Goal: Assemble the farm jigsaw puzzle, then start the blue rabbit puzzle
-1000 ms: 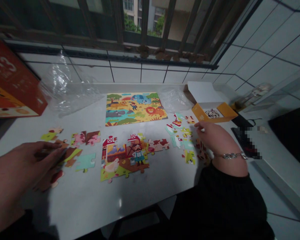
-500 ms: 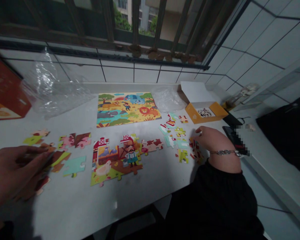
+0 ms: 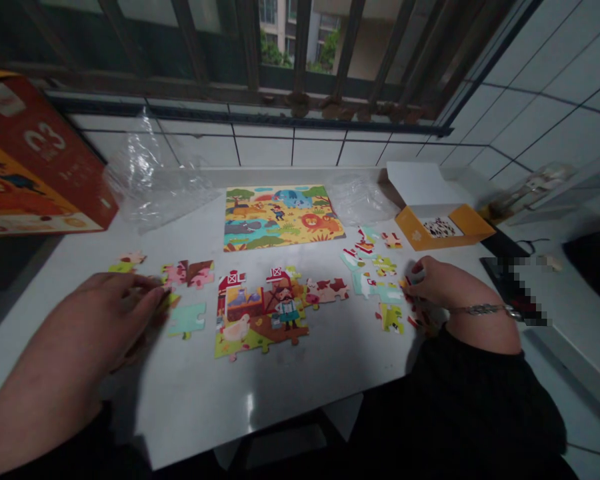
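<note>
My left hand (image 3: 115, 307) is over loose puzzle pieces on the left of the table, fingers bent together and fingertips on a green-and-brown puzzle piece (image 3: 173, 301). A pale turquoise piece (image 3: 187, 319) and joined pig pieces (image 3: 195, 273) lie just beyond it. My right hand (image 3: 433, 281) pinches a small puzzle piece (image 3: 404, 283) at the right-hand pieces; most of that piece is hidden. Between the hands lies a partly joined farm puzzle (image 3: 260, 317) with a farmer, a hen and a barn. A cow piece (image 3: 330, 291) touches or nearly touches its right side.
A finished-looking safari picture (image 3: 280, 217) lies at the back. Clear plastic bags (image 3: 155, 187) flank it. An open yellow box (image 3: 443, 230) holding black-and-white pieces stands back right, a large red-orange box (image 3: 45, 160) at far left. A barred window is behind the table.
The view has swung left, shifting the scene rightward. My left hand has moved right over the left pieces. My right hand's fingers have closed on a piece beside the right-hand group.
</note>
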A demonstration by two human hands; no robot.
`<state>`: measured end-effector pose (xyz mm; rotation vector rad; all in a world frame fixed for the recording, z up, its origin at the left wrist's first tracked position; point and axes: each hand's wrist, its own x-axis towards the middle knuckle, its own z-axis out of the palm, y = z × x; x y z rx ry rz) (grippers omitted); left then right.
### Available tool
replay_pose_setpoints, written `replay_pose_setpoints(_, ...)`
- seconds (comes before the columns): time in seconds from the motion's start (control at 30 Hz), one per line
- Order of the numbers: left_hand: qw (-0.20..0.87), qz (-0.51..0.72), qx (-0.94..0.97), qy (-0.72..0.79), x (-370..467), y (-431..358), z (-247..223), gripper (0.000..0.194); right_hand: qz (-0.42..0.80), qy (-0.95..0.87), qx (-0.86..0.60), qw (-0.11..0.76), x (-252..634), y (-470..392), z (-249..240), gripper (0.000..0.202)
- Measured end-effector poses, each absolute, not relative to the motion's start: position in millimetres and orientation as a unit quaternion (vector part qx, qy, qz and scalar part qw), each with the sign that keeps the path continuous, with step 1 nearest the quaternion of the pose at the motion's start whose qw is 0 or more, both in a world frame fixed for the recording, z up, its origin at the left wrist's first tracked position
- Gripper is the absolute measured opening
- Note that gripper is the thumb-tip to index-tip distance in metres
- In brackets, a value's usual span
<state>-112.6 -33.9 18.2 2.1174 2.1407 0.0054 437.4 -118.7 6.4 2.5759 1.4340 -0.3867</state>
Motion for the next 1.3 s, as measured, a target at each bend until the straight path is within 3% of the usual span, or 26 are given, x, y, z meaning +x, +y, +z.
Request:
replay_pose_setpoints(0.17,0.121,0.098,0.818,0.554,-72,-45,10,0.040,-0.169,0.496,0.852,0.018,438,-117,12,0.019)
replay_pose_setpoints(0.27,0.150,0.105,0.859,0.478,-50,-51,-3,0.028,-0.186,0.520,0.829,-0.082,428,-115,24,0.010)
replay_pose_setpoints(0.37,0.161,0.081,0.877,0.446,-34,-57,-9,0.021,-0.206,0.564,0.765,-0.232,394,-105,39,0.018)
replay_pose_setpoints(0.43,0.157,0.074,0.878,0.447,-30,-59,-9,0.018,-0.240,0.606,0.705,-0.280,353,-91,45,0.029)
replay_pose_setpoints(0.6,0.161,0.066,0.874,0.453,-31,-59,-7,0.020,-0.371,0.708,0.526,-0.292,240,-35,22,0.027)
replay_pose_setpoints(0.73,0.176,0.050,0.867,0.463,-31,-58,-7,0.019,-0.404,0.714,0.494,-0.286,193,-11,-15,0.028)
replay_pose_setpoints(0.97,0.192,0.066,0.866,0.458,-31,-57,-10,0.018,-0.303,0.761,0.507,-0.268,184,-21,-25,0.015)
replay_pose_setpoints(1.3,0.185,0.047,0.865,0.463,-32,-59,-7,0.028,-0.245,0.798,0.496,-0.238,190,-16,-37,0.019)
